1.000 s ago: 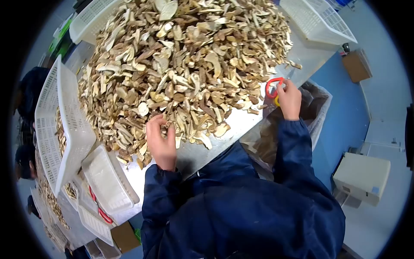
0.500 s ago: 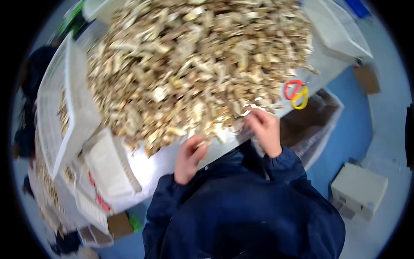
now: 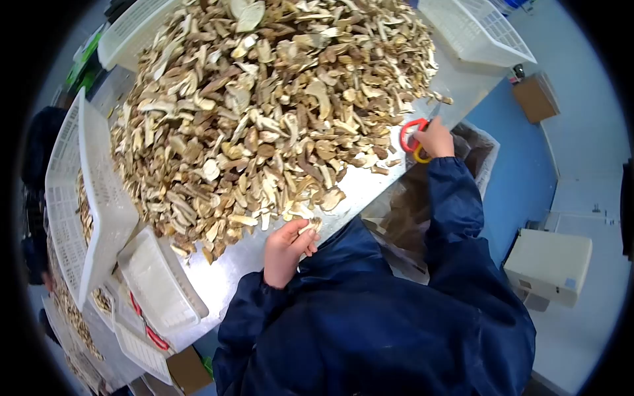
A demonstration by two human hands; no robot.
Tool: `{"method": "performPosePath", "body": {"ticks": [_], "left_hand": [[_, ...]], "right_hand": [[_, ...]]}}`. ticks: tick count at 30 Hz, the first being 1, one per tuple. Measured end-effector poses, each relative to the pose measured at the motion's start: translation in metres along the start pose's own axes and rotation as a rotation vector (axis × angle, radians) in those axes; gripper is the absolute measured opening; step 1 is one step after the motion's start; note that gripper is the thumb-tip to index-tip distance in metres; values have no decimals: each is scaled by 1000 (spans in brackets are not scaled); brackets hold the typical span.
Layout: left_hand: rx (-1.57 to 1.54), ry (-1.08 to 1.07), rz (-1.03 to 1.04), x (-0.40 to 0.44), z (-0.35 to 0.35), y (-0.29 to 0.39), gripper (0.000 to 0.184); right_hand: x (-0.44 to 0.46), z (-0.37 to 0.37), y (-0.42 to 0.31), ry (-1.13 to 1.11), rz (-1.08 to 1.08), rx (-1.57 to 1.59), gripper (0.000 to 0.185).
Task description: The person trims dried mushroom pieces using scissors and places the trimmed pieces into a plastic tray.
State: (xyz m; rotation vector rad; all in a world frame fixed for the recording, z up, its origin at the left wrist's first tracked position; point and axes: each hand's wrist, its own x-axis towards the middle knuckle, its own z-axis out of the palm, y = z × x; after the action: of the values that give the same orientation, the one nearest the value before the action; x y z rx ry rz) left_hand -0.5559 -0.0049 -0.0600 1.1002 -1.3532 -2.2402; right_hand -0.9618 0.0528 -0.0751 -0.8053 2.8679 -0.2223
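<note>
A large heap of sliced dried mushrooms (image 3: 264,119) covers much of the metal table (image 3: 360,191). Near the table's front edge, my left hand (image 3: 285,249) pinches a pale mushroom slice (image 3: 312,226) between thumb and fingers. At the right edge of the table my right hand (image 3: 437,140) has its fingers closed at the scissors (image 3: 411,135), which have one red and one yellow handle loop. Its fingertips lie over the handles, and the blades point away towards the back.
White perforated baskets stand at the left (image 3: 99,204), back left (image 3: 132,33) and back right (image 3: 482,30). A shallow white tray (image 3: 158,280) lies front left, beside red-handled scissors (image 3: 155,338). Below the right table edge is a lined bin (image 3: 485,155). People in dark clothing are at far left.
My left hand has come off the heap's edge with a slice. My right hand left the scissors, came near the front edge, and is now back at them.
</note>
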Motion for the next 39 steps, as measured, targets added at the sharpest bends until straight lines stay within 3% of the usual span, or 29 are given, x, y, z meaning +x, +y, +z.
{"method": "performPosePath", "body": {"ticks": [5, 7, 8, 9, 11, 13, 14, 15, 18, 19, 23, 27, 30, 36, 39], "left_hand": [[-40, 64, 17, -1, -5, -9, 29], [-72, 57, -1, -7, -10, -11, 29], [-88, 59, -5, -9, -14, -13, 29], [-107, 63, -7, -12, -18, -15, 29], [-100, 76, -13, -17, -24, -19, 26], [-122, 100, 3, -21, -25, -24, 25], [-117, 105, 14, -21, -26, -28, 24], [-121, 121, 9, -20, -25, -28, 23], [-132, 173, 20, -25, -20, -23, 21], [-119, 195, 21, -28, -20, -21, 21], [-93, 265, 27, -40, -23, -13, 22], [-62, 282, 15, -44, -26, -15, 22], [-62, 285, 2, -45, -30, -18, 20], [18, 225, 20, -46, -29, -18, 16], [74, 186, 20, -43, -34, -19, 15]], "right_hand": [[-18, 10, 8, 41, 63, 120, 47], [-4, 28, 43, 142, 136, 323, 43], [-5, 23, 54, 30, 224, 527, 46], [-20, 12, 55, 86, 177, 590, 43], [-64, -20, 34, -23, 77, 938, 37], [-101, -29, 15, -240, -157, 1302, 33], [-125, -24, -1, -330, -175, 1327, 32], [-145, -15, -10, -522, -12, 1363, 34], [-208, 1, -42, -842, -625, 820, 58], [-220, -14, -63, -907, -605, 642, 69], [-237, -9, -79, -1008, -667, 498, 70], [-240, -7, -85, -943, -742, 462, 74], [-242, 6, -80, -746, -891, 543, 78], [-242, -2, -90, -1042, -726, 421, 78], [-249, 11, -84, -1013, -718, 461, 69]]}}
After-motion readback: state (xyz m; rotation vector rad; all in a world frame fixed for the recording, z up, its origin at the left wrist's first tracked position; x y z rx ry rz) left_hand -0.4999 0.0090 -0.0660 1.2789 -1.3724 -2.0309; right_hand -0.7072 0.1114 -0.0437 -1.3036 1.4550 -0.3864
